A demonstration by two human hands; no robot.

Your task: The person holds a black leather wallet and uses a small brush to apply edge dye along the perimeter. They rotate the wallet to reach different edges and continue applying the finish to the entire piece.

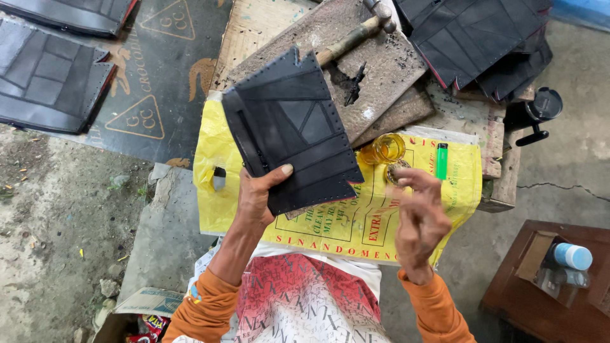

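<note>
My left hand (pixel 257 194) grips the lower edge of a black stitched leather wallet piece (pixel 292 130), held up flat with its pockets facing me, thumb on the front. My right hand (pixel 416 213) hovers to the right of it, fingers loosely curled and blurred, with nothing clearly in it. Its fingertips are just below a small glass jar of amber liquid (pixel 386 150) and a round lid (pixel 397 171). A green lighter (pixel 441 161) lies beside the jar on the yellow plastic sack (pixel 330 225).
A wooden-handled hammer (pixel 352 35) rests on a worn wooden board (pixel 381 70) behind the wallet. Stacks of black leather pieces lie top right (pixel 473 38) and top left (pixel 51 79). A dark wooden stool with a white-capped bottle (pixel 572 256) stands at right.
</note>
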